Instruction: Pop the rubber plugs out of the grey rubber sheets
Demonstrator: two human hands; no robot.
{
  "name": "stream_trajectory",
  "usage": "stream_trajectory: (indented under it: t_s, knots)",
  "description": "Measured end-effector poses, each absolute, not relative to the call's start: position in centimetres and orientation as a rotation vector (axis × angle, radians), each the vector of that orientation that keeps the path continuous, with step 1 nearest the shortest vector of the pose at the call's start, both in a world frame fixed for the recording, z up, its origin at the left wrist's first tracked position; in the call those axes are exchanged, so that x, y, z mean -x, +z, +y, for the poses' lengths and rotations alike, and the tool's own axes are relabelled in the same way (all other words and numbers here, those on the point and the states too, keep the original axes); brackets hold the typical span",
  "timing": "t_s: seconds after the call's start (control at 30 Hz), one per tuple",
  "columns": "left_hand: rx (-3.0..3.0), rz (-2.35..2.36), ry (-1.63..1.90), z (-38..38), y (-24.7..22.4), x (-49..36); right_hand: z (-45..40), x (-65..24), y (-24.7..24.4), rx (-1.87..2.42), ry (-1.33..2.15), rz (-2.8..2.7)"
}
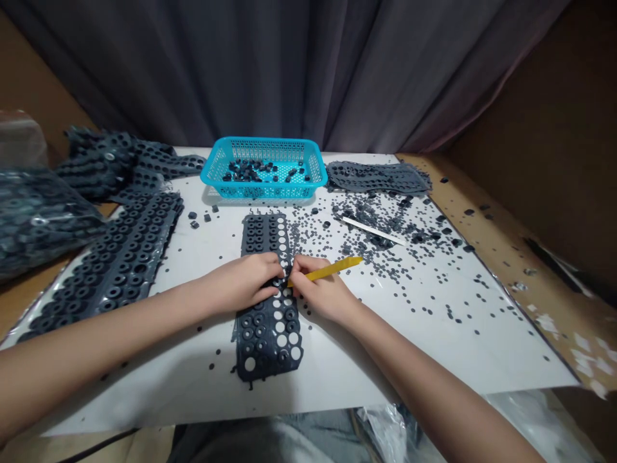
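The left hand [258, 280] presses on the perforated black rubber sheet [260, 328] while the right hand [321, 286], close beside it, grips a yellow stick [337, 267] against the sheet.

Makeshift workbench by a grey curtain [299, 71], with moulded rubber sheets [139, 251] and scattered black discs [385, 263].

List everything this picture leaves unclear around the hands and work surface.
Head view: yellow tool's working tip, obscured by the right hand's fingers and too small.
Head view: part of the black sheet, hidden by the left hand.
Head view: clear bag's outer side, cut off by the left edge.
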State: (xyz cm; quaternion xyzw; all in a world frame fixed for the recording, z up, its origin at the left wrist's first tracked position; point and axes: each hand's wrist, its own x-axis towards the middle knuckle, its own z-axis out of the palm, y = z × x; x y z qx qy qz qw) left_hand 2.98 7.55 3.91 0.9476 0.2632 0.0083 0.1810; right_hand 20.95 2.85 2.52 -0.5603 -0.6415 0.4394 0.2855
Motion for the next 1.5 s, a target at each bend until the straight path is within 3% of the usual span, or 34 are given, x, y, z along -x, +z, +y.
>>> stream_trajectory:
  t_s: [0.33,0.53,0.8,1.1,1.5]
  knots:
    - [-3.073,0.548,0.004,6.6,2.1,-1.9,2.5,-20.9,2.3,1.511,1.097,-1.749]
    - [-2.724,0.623,0.3,6.9,1.8,-1.4,2.4,-20.8,2.2,1.514,1.064,-1.759]
    - [-2.438,0.829,0.41,7.1,2.2,-1.4,2.4,-20.8,2.0,1.524,1.11,-1.725]
    - [-2.297,1.109,0.393,8.9,3.4,-0.8,2.6,-21.3,2.3,1.424,1.231,-1.663]
    - [-2.332,0.947,0.263,9.3,4.2,-1.4,4.1,-20.9,1.8,1.41,1.299,-1.52]
